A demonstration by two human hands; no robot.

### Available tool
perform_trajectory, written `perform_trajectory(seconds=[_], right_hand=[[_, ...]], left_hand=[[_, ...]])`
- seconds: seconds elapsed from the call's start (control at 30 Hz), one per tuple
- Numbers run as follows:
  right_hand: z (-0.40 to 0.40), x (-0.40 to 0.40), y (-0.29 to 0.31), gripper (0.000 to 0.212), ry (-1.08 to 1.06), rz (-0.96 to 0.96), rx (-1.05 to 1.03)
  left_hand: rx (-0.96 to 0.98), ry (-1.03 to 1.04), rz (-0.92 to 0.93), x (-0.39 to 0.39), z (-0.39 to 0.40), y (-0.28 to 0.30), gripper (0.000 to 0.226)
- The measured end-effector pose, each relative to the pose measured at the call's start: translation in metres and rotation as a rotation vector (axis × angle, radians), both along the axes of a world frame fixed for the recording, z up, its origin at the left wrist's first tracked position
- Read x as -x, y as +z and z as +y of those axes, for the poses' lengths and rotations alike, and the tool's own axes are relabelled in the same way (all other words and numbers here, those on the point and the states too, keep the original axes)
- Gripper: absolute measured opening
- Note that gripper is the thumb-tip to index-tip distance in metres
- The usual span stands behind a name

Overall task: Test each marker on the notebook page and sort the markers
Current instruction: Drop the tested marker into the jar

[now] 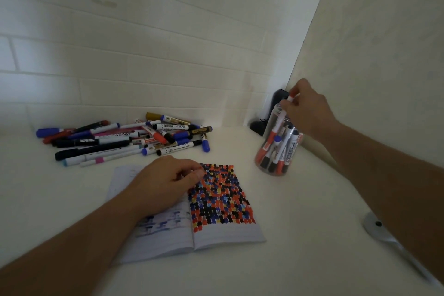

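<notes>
Pinching a red-ended marker [280, 125] between fingertips and thumb, the right hand [307, 108] holds it upright in the mouth of the clear jar [278, 146], near the wall corner. The jar already contains several red, black and blue markers, so sorting is judged to be partly complete. The left hand [165, 181] rests on the open notebook [192, 202], fingers loosely curled, holding the pages flat; it grips nothing visible. The right-hand page is densely filled with red, black, blue and yellow test marks, leaving a bare strip at the bottom. A large marker pile [125, 139] lies on the table [288, 259] behind the notebook. Whether it is untested or a sorted group cannot be determined.
</notes>
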State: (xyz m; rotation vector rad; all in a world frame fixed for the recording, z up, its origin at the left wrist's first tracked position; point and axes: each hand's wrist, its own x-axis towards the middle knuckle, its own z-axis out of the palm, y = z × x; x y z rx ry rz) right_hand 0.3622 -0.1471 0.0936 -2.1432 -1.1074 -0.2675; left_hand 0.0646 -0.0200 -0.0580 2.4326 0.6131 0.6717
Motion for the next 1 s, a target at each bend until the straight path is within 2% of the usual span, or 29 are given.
perform_trajectory(seconds=[0.07,0.23,0.33,0.43,0.5,0.6,0.67,0.8,1.0], right_hand=[[0.0,0.002,-0.007,0.015,0.008,-0.036,0.068],[0.003,0.006,-0.017,0.053,-0.019,-0.199,0.322],[0.007,0.005,-0.008,0.044,0.014,-0.378,0.604],[0.015,0.007,0.004,0.045,0.012,-0.37,0.774],[0.02,0.006,0.006,0.051,0.007,-0.265,0.791],[0.02,0.002,0.004,0.054,-0.029,-0.136,0.584],[0.017,0.001,0.001,0.055,-0.021,-0.096,0.519],[0.016,0.004,-0.002,0.059,0.021,-0.096,0.599],[0.016,0.008,0.012,0.07,-0.006,-0.217,0.765]], left_hand=[[0.001,-0.001,-0.003,0.0,0.0,0.0,0.042],[0.004,0.006,-0.004,0.0,-0.001,0.0,0.035],[0.014,0.002,-0.008,0.0,0.0,0.0,0.034],[0.016,-0.001,-0.004,-0.001,0.002,-0.002,0.036],[0.019,0.004,-0.006,-0.001,0.002,-0.003,0.037],[0.02,0.004,-0.008,0.0,0.002,-0.004,0.037],[0.02,0.005,-0.009,0.0,0.001,-0.003,0.038],[0.012,0.006,-0.004,-0.001,0.001,-0.001,0.033],[0.021,0.007,-0.013,0.001,0.002,-0.002,0.034]])
